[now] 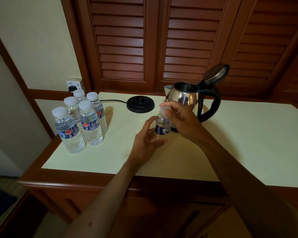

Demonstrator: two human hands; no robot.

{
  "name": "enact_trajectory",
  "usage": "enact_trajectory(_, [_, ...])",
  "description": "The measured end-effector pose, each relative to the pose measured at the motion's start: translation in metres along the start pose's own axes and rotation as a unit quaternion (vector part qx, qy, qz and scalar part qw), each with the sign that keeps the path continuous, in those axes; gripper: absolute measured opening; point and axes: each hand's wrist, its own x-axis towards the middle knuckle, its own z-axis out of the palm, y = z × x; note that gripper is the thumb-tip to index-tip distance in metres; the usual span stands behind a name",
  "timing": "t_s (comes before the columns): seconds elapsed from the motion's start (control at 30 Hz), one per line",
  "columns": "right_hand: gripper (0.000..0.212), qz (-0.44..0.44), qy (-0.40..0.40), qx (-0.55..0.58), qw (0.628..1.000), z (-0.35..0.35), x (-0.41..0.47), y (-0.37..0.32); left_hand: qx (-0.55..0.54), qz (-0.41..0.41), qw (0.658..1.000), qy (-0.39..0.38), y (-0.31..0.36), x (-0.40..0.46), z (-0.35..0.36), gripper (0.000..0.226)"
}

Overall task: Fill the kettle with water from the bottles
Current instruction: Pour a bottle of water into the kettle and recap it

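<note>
A small water bottle [162, 128] with a blue label stands upright in front of the kettle. My left hand [147, 140] curls round its lower body from the left. My right hand [181, 120] comes from the right, and its fingers pinch the white cap [164, 109]. The steel kettle [185, 97] with a black handle stands behind, off its base, with its lid [215, 73] hinged open. Several full capped bottles [83, 121] are grouped at the table's left.
The black kettle base [140, 104] sits behind the bottle, its cord running left to a wall socket [75, 85]. The pale tabletop [248, 143] has a wooden frame. Louvred wooden doors [120, 40] stand behind the table.
</note>
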Motion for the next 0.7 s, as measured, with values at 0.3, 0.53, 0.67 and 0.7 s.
enact_trajectory(0.3, [0.035,0.048,0.034,0.038,0.998,0.007,-0.001,0.007,-0.011,0.006,1.000,-0.011,0.002,0.000,0.000,0.075])
enact_trajectory(0.53, [0.026,0.031,0.046,0.035,0.998,-0.001,-0.003,0.002,-0.020,0.003,1.000,-0.014,0.005,0.000,0.001,0.071])
enact_trajectory(0.67, [0.018,0.037,0.085,0.011,0.996,0.006,-0.001,0.001,-0.024,-0.003,1.000,-0.015,0.008,0.000,0.000,0.073])
enact_trajectory(0.7, [0.017,0.036,0.090,0.010,0.995,0.006,-0.001,0.001,-0.025,-0.004,1.000,-0.014,0.008,0.000,0.000,0.073])
